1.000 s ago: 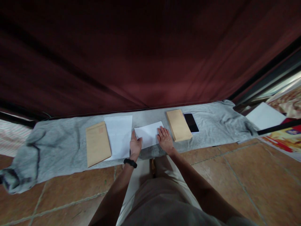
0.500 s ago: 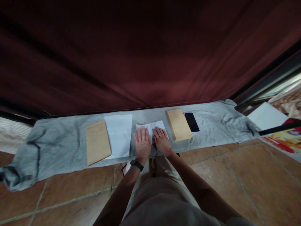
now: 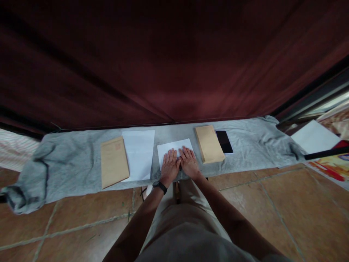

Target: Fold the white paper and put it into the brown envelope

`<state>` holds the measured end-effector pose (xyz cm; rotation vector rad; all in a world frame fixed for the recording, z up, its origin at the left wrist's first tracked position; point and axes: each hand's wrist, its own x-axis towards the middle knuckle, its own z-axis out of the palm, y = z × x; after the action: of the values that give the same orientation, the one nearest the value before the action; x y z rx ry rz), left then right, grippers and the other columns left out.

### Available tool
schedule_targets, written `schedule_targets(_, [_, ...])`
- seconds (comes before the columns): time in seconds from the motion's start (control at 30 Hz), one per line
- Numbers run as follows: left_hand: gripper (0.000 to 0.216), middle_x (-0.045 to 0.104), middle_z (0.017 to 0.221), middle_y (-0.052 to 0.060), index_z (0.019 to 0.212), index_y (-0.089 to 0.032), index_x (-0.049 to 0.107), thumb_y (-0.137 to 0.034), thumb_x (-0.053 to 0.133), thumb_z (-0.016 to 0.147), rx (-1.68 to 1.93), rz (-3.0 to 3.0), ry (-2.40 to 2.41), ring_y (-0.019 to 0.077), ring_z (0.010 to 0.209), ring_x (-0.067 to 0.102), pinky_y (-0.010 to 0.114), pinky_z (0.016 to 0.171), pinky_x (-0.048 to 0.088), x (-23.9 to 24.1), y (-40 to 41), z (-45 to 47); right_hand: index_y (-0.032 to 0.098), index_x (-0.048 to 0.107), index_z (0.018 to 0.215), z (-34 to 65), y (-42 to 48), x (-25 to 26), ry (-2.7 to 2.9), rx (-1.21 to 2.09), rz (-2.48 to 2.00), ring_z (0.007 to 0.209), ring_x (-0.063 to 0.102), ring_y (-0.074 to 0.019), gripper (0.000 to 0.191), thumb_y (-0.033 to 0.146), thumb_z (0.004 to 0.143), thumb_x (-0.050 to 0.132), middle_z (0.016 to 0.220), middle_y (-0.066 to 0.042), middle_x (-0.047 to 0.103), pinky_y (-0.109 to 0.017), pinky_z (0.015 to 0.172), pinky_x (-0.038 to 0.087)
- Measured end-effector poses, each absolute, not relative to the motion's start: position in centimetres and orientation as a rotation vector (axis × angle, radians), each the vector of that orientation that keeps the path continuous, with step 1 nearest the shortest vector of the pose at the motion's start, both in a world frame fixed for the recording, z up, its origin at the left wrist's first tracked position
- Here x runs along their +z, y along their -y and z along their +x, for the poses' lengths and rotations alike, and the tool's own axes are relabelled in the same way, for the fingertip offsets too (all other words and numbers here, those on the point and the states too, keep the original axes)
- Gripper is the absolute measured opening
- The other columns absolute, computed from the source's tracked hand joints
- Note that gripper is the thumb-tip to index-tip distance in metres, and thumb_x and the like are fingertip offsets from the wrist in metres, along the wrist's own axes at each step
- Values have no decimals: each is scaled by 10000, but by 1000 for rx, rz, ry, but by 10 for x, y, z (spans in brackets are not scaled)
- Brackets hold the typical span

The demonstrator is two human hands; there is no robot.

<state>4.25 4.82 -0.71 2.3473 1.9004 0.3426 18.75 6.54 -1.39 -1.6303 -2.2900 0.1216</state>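
A folded white sheet of paper (image 3: 170, 147) lies on a grey cloth (image 3: 68, 163) spread along the floor. My left hand (image 3: 170, 167) and my right hand (image 3: 188, 163) rest side by side on the sheet's near half, palms down, fingers stretched out flat. A black band circles my left wrist. To the left lie a larger white sheet (image 3: 139, 154) and a brown envelope (image 3: 113, 162). To the right is a stack of brown envelopes (image 3: 209, 143) with a dark phone (image 3: 224, 141) beside it.
A dark red curtain (image 3: 174, 62) hangs right behind the cloth. Brown floor tiles (image 3: 272, 203) run on my side. At the far right are a white sheet (image 3: 315, 137) and colourful printed material (image 3: 331, 167). My legs fill the bottom centre.
My left hand moved from the sheet's left edge onto its top. Both hands then drew together toward the near edge, pressing flat on the paper.
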Motion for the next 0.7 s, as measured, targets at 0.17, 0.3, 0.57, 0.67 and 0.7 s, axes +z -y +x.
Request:
schedule_targets(0.17, [591,304,1648,162,1563,-62,322,-337,282,1041,363,2366,-1922,263,1557,202,478,1262,226,-10,-44,30,181,429,1539,192,-64,-14,2239,114,-1642,1503,344,-267,510,327,1050,419,1618,-126,373,-485,1222,273])
schedule_targets(0.3, [595,314,1641,173,1557,-59,331,-338,309,1032,388,2326,-1968,275,1548,231,482,1254,247,-8,-42,18,169,416,1545,201,-63,-16,2210,107,-1652,1497,353,-268,521,352,1058,403,1614,-137,377,-494,1214,290])
schedule_targets(0.57, [600,334,1623,216,1539,-21,343,-345,290,1037,432,2244,-2090,302,1536,264,511,1251,240,-3,-42,10,116,418,1537,208,-58,-16,2169,97,-1707,1484,375,-273,519,323,1064,372,1601,-142,401,-479,1221,282])
schedule_targets(0.67, [590,336,1631,183,1551,-53,338,-338,279,1038,441,2269,-1998,277,1542,252,489,1256,242,1,-51,22,130,420,1540,202,-59,-11,2208,126,-1669,1494,359,-263,511,303,1062,362,1602,-121,405,-479,1235,261])
schedule_targets(0.7, [582,344,1632,166,1555,-73,342,-333,281,1037,435,2289,-1946,266,1543,250,484,1256,247,2,-55,27,146,423,1540,199,-60,-9,2228,138,-1648,1498,351,-258,508,299,1060,365,1605,-110,403,-479,1239,255])
